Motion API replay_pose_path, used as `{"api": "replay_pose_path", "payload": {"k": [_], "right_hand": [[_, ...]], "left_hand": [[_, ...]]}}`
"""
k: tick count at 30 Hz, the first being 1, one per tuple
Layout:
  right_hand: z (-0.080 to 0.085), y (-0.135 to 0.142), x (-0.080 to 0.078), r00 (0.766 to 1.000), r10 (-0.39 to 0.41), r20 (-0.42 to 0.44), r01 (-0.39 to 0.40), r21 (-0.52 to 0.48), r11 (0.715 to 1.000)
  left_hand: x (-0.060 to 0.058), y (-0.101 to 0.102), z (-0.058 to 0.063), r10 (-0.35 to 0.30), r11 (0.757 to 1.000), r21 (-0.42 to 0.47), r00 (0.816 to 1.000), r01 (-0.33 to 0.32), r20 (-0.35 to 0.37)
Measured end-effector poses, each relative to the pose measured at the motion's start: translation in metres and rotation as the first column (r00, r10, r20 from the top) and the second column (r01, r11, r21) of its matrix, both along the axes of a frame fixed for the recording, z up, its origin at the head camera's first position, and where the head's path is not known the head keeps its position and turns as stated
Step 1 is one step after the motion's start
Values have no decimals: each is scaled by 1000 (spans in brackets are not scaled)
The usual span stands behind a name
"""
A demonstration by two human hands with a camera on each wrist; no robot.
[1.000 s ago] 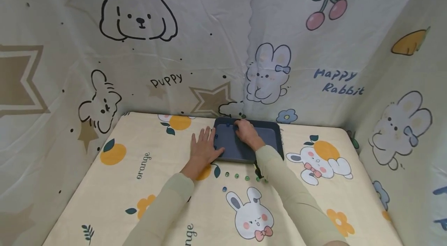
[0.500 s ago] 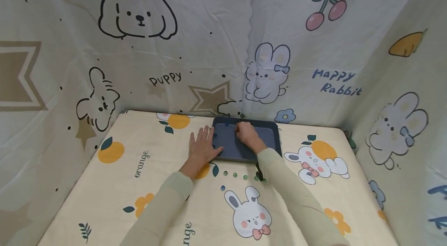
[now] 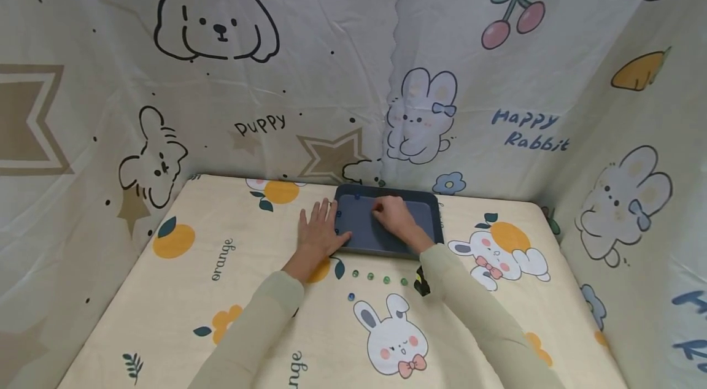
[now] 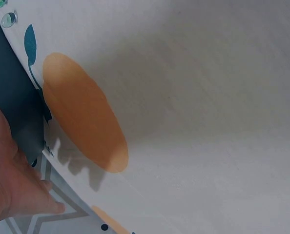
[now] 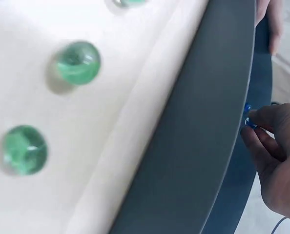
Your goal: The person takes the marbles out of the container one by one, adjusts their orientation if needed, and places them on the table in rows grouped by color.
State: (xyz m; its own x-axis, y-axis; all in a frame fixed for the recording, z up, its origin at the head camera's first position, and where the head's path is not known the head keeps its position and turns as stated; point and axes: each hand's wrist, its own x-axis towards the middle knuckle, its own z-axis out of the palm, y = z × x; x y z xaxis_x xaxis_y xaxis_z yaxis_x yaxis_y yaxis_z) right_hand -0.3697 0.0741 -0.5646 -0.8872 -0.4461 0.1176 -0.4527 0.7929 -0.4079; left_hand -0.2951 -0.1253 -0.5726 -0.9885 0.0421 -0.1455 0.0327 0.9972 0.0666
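A dark blue-grey tray [image 3: 409, 208] lies against the back of the cloth-covered table. My left hand [image 3: 317, 235] rests at its left edge with fingers spread and straight; the left wrist view shows that hand [image 4: 18, 180] by the tray's corner. Over the tray's middle is my right hand [image 3: 396, 217], its fingers curled. In the right wrist view that hand [image 5: 281, 151] pinches a blue marble [image 5: 251, 123] between thumb and fingers. Blue marbles lie inside the tray along its left side, one of them a blue marble [image 3: 357, 197] near the far left corner.
Green marbles [image 3: 386, 280] stand in a row on the cloth in front of the tray. Closer to me lies a single blue marble [image 3: 351, 297]. A black strap [image 3: 422, 281] is on the right sleeve. Patterned curtains [image 3: 331, 70] hang behind and at both sides.
My right hand has drawn back slightly from the tray's far wall toward me and its forearm has shifted right. My left hand stays at the tray's left edge.
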Motion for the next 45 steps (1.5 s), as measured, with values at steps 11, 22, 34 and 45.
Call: {"api": "replay_pose_path", "payload": {"k": [11, 22, 34, 45], "right_hand": [[7, 17, 48, 997, 42, 69, -22, -265, 964], [7, 29, 107, 986, 129, 102, -82, -374, 924], [-2, 28, 149, 960, 221, 169, -147, -365, 919], [-21, 25, 166, 953, 227, 199, -141, -371, 918]], "left_hand": [[0, 2, -1, 11, 1000, 12, 1000, -11, -4], [0, 2, -2, 19, 999, 45, 1000, -19, 0], [-1, 3, -4, 22, 1000, 19, 1000, -22, -3], [-2, 2, -5, 19, 1000, 21, 1000, -18, -16]]}}
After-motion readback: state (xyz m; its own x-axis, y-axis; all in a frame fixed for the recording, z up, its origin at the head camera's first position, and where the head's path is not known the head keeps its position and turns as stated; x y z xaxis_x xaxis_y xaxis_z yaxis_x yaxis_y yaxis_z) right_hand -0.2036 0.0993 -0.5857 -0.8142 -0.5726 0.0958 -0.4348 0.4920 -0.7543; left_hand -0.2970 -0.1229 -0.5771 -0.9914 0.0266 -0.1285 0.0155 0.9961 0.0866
